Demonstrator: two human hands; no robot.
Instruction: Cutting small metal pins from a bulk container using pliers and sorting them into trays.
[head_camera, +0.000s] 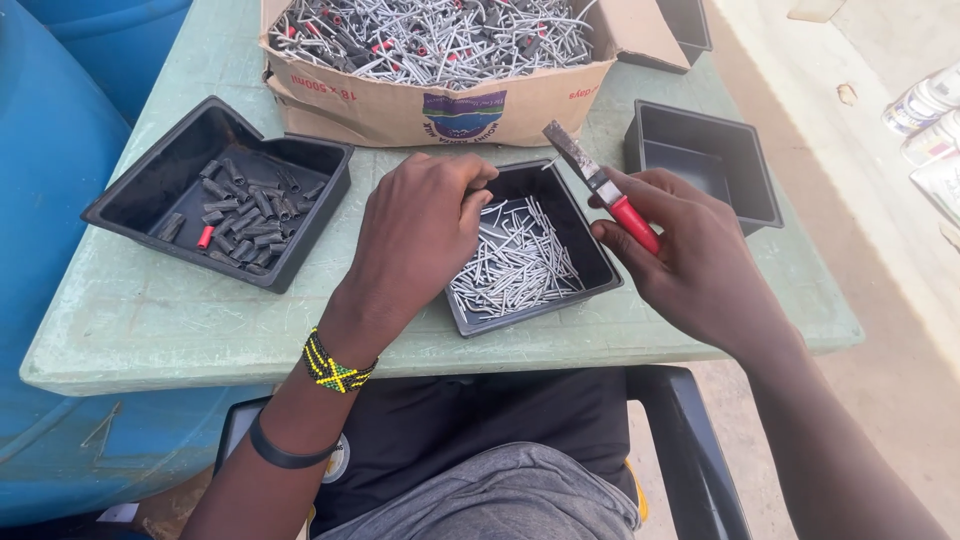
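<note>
- Two hands work over a black tray (598, 268) of short grey metal pins (515, 265) at the near edge of the table (140, 320).
- The right hand (690, 255) is closed round the red handles of a pair of pliers (600, 185), whose grey nose points up and to the left above the tray's far corner.
- The left hand (420, 235) rests on the tray's left rim, fingers curled together; whether they pinch a pin cannot be told.
- A beaded bracelet and a dark band sit on the left wrist.
- To the left, well apart, a second black tray (150, 190) holds dark plastic sleeves (245, 210) and one red one.
- Behind, an open cardboard box (400, 110) is heaped with grey pins still wearing sleeves.
- To the right stands an empty black tray (750, 150).
</note>
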